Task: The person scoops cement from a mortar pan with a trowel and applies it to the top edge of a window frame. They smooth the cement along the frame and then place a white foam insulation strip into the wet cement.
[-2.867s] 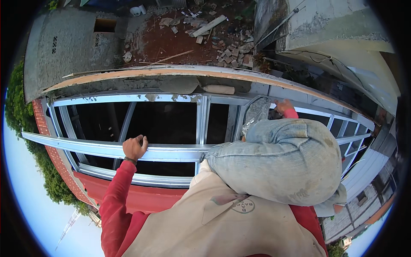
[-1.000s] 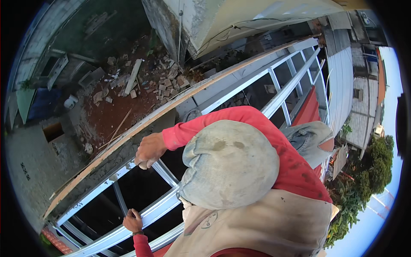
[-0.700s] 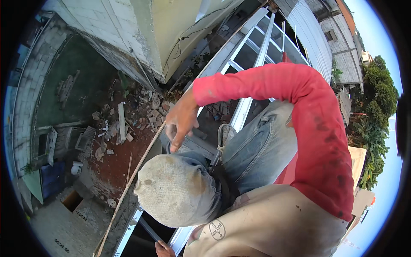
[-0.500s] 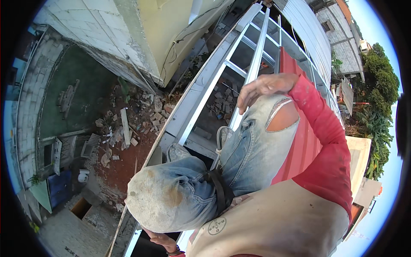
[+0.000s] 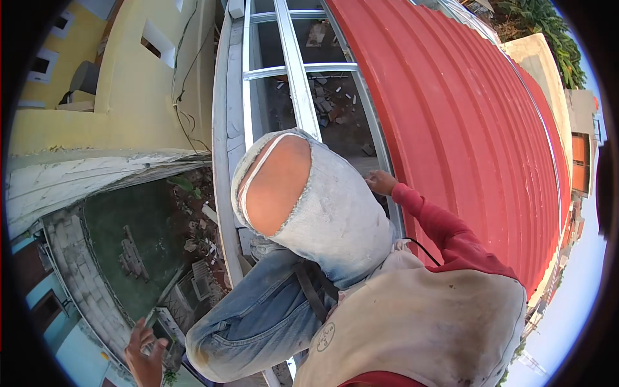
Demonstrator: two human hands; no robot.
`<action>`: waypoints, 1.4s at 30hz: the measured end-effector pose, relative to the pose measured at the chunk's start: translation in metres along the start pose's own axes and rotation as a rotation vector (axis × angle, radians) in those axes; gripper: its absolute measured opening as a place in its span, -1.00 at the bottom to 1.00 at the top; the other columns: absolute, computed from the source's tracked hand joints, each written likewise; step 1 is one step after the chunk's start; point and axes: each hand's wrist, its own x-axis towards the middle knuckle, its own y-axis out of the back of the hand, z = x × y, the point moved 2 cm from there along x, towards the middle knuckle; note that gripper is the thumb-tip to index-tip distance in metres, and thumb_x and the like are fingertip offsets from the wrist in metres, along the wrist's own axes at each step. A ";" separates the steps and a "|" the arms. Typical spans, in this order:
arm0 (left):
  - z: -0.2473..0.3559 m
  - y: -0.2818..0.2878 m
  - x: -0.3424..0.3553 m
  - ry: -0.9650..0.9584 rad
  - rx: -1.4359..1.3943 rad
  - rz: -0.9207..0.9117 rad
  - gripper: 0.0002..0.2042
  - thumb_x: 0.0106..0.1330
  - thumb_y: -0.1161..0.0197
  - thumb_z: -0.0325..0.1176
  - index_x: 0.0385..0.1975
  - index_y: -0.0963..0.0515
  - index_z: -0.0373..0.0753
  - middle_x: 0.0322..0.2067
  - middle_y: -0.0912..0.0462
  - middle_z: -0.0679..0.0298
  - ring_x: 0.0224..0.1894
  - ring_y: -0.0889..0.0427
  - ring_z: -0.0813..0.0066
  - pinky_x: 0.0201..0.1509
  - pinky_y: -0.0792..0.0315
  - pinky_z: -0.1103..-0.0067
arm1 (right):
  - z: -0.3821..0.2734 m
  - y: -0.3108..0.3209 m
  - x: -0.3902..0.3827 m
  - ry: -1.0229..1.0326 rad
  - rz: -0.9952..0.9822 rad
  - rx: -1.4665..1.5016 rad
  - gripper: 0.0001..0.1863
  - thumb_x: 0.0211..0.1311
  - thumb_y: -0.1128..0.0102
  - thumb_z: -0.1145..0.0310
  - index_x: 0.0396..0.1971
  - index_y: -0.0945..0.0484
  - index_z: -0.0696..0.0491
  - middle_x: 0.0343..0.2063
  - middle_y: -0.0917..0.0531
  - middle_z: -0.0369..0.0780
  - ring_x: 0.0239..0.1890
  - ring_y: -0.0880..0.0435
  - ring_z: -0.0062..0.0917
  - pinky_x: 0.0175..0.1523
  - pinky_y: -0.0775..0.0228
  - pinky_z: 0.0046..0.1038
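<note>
At the lower left my left hand [image 5: 145,355] is raised in the air beside my bent leg, fingers apart and nothing in them. My right hand [image 5: 382,182] is by the edge of the red corrugated roof sheet [image 5: 445,129], just past my raised knee. Its fingers are curled, and whatever they may hold is too small to make out. Close to it runs the metal side rail [image 5: 374,122] along the sheet. My leg in torn jeans [image 5: 342,206] covers part of the silver roof beam [image 5: 298,71]. Below my right forearm a thin black cord [image 5: 424,250] curves out.
Silver cross bars [image 5: 322,67] span openings with rubble far below. A concrete wall top [image 5: 225,129] runs along the left, with a long drop to a yard [image 5: 129,232] beyond. A yellow building [image 5: 135,129] stands at the upper left.
My view has swung toward the red roof. My right hand has left my knee for the sheet's edge. My left hand has moved outward from under my leg; the torn knee stands higher.
</note>
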 end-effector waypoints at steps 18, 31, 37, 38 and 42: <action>0.182 0.336 0.351 0.235 1.373 0.984 -0.18 0.36 -0.25 0.32 0.59 -0.08 0.37 0.64 -0.02 0.31 0.67 0.05 0.17 0.54 -0.01 -0.31 | 0.127 -0.001 -0.020 -0.668 0.537 -0.319 -0.03 0.37 -0.10 -0.42 0.47 -0.34 0.09 0.53 -0.25 0.02 0.58 -0.18 -0.09 0.56 -0.10 0.03; 0.086 0.441 0.374 0.270 1.716 1.076 0.09 0.20 -0.54 -0.03 0.60 0.17 0.60 0.64 0.09 0.65 0.54 -0.26 0.16 0.29 -0.56 -0.13 | 0.100 0.023 0.036 -0.651 0.504 -0.415 -0.11 0.47 0.09 -0.41 0.52 -0.26 -0.02 0.58 -0.15 -0.01 0.60 -0.08 0.06 0.56 -0.04 0.16; 0.057 0.504 0.395 0.161 1.695 0.955 0.27 0.04 -0.64 -0.07 0.61 0.30 0.57 0.65 0.10 0.59 0.58 -0.19 0.22 0.29 -0.57 -0.11 | 0.102 0.015 0.045 -0.652 0.474 -0.435 -0.26 0.61 0.23 -0.25 0.49 -0.30 -0.01 0.58 -0.19 -0.02 0.59 -0.13 0.08 0.56 -0.04 0.17; 0.055 0.507 0.404 0.087 1.639 0.903 0.30 0.01 -0.66 -0.10 0.61 0.29 0.57 0.65 0.11 0.59 0.61 -0.10 0.27 0.34 -0.50 -0.14 | 0.103 0.016 0.043 -0.657 0.476 -0.445 -0.27 0.61 0.23 -0.25 0.49 -0.31 -0.01 0.58 -0.19 -0.02 0.59 -0.13 0.08 0.56 -0.04 0.16; 0.057 0.541 0.404 0.017 1.548 0.807 0.34 -0.10 -0.71 -0.22 0.61 0.21 0.54 0.66 0.12 0.58 0.69 0.10 0.39 0.49 -0.26 -0.23 | 0.100 0.014 0.044 -0.674 0.439 -0.423 -0.27 0.62 0.23 -0.24 0.49 -0.31 0.00 0.58 -0.20 -0.03 0.60 -0.12 0.06 0.57 -0.03 0.15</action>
